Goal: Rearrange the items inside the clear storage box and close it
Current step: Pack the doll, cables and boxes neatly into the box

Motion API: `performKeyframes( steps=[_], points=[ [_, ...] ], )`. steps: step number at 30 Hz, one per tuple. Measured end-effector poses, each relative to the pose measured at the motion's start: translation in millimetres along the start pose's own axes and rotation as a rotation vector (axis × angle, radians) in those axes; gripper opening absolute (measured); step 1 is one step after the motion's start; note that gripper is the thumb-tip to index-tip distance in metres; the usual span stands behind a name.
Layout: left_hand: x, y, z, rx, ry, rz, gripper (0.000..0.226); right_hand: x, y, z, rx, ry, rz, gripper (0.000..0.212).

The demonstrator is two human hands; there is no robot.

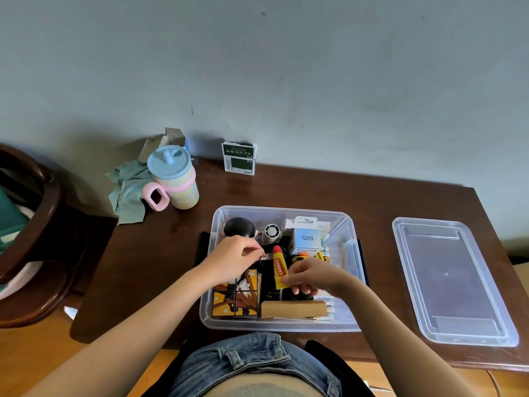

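The clear storage box stands open on the dark wooden table, packed with small items. My right hand pinches the flat end of a yellow Carmex tube with a red cap, held over the box's middle. My left hand hovers over the box's left side with fingers curled, thumb and fingertips pinched together; what they hold is hidden. Inside lie a picture cube, a wooden block, a black round-headed figure, a small fan and a blue Q88 carton. The clear lid lies flat to the right.
A pastel sippy cup with a pink handle stands at the back left beside a crumpled green cloth. A green-and-white carton leans against the wall. A dark wooden chair stands left of the table.
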State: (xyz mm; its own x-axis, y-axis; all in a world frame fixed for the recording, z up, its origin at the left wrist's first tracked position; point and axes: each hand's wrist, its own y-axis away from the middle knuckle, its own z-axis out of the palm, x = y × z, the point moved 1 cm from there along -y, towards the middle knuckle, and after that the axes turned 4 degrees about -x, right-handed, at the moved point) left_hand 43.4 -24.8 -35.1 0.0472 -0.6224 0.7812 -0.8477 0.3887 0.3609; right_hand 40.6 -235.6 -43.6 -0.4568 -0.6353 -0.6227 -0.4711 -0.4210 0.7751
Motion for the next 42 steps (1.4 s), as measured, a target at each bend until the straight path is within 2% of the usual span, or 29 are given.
performKeyframes(
  steps=[3, 6, 9, 12, 15, 17, 19, 23, 27, 31, 34, 42],
  points=[
    [14, -6, 8, -0.101, 0.048, -0.015, 0.026, 4, 14, -3, 0.029, -0.057, -0.099, 0.023],
    [30, -14, 21, -0.161, 0.001, 0.033, 0.022, 3, 18, 0, 0.108, -0.062, -0.172, 0.016],
    [41, -21, 28, -0.103, -0.046, 0.063, 0.019, 3, 21, -2, 0.179, -0.012, -0.185, 0.014],
    [45, -26, 30, -0.042, -0.153, 0.059, 0.017, 4, 30, -13, 0.357, 0.095, -0.18, 0.023],
    [45, -29, 38, -0.094, -0.277, 0.045, 0.017, 6, 36, -21, 0.427, 0.211, -0.232, 0.025],
    [45, -30, 46, -0.14, -0.308, 0.023, 0.018, 7, 37, -21, 0.421, 0.414, -0.236, 0.019],
    [44, -32, 53, -0.177, -0.312, -0.001, 0.02, 10, 35, -20, 0.393, 0.569, -0.19, 0.021],
    [40, -34, 61, -0.271, -0.477, 0.006, 0.015, 20, 29, -19, 0.334, 0.673, -0.073, 0.021],
    [36, -37, 66, -0.432, -0.887, 0.0, 0.013, 28, 20, -17, 0.3, 0.695, -0.014, 0.019],
    [32, -45, 76, -0.488, -1.096, 0.014, 0.02, 34, 12, -17, 0.244, 0.64, 0.003, 0.017],
    [29, -53, 85, -0.503, -1.163, 0.005, 0.023, 39, 6, -17, 0.191, 0.618, 0.008, 0.017],
    [27, -68, 87, -0.514, -1.089, -0.092, 0.019, 43, -5, -16, 0.105, 0.509, 0.0, 0.023]
  ],
)
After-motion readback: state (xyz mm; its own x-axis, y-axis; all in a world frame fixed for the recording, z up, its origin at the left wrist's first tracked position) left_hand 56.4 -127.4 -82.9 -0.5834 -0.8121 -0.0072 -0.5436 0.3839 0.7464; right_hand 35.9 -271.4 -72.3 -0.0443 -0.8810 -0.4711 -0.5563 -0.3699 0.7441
